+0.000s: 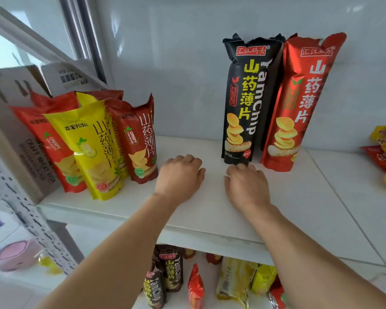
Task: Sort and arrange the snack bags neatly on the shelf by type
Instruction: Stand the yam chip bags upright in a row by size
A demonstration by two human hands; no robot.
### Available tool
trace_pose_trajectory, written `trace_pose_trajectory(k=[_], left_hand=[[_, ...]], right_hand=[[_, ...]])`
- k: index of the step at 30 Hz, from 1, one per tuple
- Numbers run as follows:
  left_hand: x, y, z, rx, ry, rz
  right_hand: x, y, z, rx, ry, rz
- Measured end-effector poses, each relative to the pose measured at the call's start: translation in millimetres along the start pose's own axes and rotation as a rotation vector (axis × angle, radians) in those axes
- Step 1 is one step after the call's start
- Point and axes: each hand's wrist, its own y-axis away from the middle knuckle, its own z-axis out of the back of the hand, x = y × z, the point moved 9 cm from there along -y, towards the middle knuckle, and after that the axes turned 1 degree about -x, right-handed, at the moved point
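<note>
A shop: white shelf stocked with snack bags, a cardboard carton alongside.

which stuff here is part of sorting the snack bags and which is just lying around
Part of the job:
black bag
tall red bag
yellow bag
red bags beside it
bags on the lower shelf
top shelf

Just lying about:
cardboard box
pink thing, bottom left

You have one head-worn wide-angle view, looking forward and down, close over the white shelf. Your forearms reach in from the bottom edge. The frame also takes in the lower shelf beneath and the back wall.
</note>
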Motion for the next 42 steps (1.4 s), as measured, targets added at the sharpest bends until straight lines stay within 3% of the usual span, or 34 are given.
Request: trace_pose_trajectory(k=[12,19,23,29,38,42], left_hand=[[43,73,64,-0.127,-0.099,0.118],[85,100,80,-0.214,-0.038,0.225],[113,118,92,-0.348,0.040,0.247],[162,140,101,-0.504,0.178,0.480],[191,140,74,-0.436,0.553,0.723],[194,137,62,-0.408,0.622,0.755]], right_hand=[[85,28,21,0.017,-0.137,0.203],[130,27,33,0.001,-0.215,0.249],[152,22,35,-0.005,-0.339,0.198],[175,9,26,-0.005,-0.586,0.048],[184,-6,4,-0.064,-0.804,-0.186],[182,-14,-6,-0.065,-0.851,-0.250]])
